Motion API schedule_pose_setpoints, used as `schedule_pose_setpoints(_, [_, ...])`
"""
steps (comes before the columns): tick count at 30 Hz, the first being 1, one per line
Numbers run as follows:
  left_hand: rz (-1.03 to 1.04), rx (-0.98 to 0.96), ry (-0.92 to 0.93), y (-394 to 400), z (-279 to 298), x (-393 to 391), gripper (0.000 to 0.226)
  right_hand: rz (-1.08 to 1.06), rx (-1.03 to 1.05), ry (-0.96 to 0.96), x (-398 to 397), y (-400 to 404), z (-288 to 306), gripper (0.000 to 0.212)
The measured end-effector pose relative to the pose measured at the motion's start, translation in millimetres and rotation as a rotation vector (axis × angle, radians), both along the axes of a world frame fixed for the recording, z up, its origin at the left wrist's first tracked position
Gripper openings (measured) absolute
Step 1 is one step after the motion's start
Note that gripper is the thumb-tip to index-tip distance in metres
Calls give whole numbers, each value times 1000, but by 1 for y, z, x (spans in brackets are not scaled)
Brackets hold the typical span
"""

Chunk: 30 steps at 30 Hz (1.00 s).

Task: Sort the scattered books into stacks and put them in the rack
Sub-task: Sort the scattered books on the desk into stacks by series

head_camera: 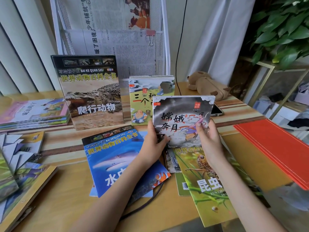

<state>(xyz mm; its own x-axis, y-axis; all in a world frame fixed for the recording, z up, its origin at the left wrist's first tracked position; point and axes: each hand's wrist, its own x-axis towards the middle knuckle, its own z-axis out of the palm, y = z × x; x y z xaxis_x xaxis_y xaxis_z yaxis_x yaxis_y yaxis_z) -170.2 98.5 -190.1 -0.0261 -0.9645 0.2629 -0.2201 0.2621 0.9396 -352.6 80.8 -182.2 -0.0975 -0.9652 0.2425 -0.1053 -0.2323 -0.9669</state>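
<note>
Small stack of thin grey-covered storybooks (182, 114) held upright above the wooden table (70, 185), left hand (154, 143) and right hand (209, 136) gripping its lower edges, blue shark book (117, 158) and green insect book (209, 185) lying beneath, white mesh rack (160, 52) behind.

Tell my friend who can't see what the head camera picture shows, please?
Two hands, left hand and right hand, hold a grey storybook upright over a wooden table covered in books. A crocodile book stands against a white rack behind.
</note>
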Motion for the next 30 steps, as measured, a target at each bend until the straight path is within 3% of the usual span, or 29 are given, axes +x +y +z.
schedule_pose_setpoints(5, [23, -26, -50, -1, -2, 0, 55, -15, 21, 283, -4, -9, -6, 61])
schedule_pose_setpoints(9, [158, -98, -80, -4, 12, 4, 61, -36, -140, 317, 7, -20, 13, 30])
schedule_pose_setpoints(10, [199, -149, -95, -8, 20, 9, 53, -67, -196, 330, 13, -26, 20, 24])
schedule_pose_setpoints(15, [427, -333, -209, -54, 55, 44, 41, -178, -381, 431, 52, -68, 59, 26])
schedule_pose_setpoints(21, [594, -74, -598, -87, 22, 66, 59, -172, -218, 610, 75, -114, 26, 23])
schedule_pose_setpoints(25, [550, -56, -554, -83, -12, 65, 53, -215, -169, 649, 73, -122, -15, 23])
schedule_pose_setpoints(30, [581, -117, -514, -85, -13, 67, 49, -294, -167, 754, 67, -123, -18, 34])
